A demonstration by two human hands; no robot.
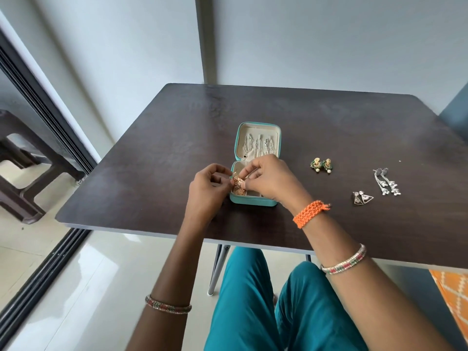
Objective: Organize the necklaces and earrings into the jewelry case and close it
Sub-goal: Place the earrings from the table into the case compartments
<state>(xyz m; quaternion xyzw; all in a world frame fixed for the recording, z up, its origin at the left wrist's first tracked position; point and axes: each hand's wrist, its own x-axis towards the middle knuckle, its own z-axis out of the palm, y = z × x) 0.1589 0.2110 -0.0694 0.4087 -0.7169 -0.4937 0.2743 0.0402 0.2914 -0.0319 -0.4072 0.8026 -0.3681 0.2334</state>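
A small teal jewelry case (253, 201) lies open on the dark table, its lid (258, 127) flat behind it with several silver necklaces (258, 146) hung inside. Over the case's left front part, my left hand (207, 186) and my right hand (268, 181) pinch gold filigree earrings (238, 186) between their fingertips. To the right on the table lie a green-and-gold pair of earrings (321, 165), a triangular pair (362, 198) and a long silver dangling pair (386, 182).
The dark table (152, 173) has its front edge close to my knees. A brown plastic stool (22, 168) stands at the left past a sliding door track. An orange patterned cloth (453, 300) shows at the lower right.
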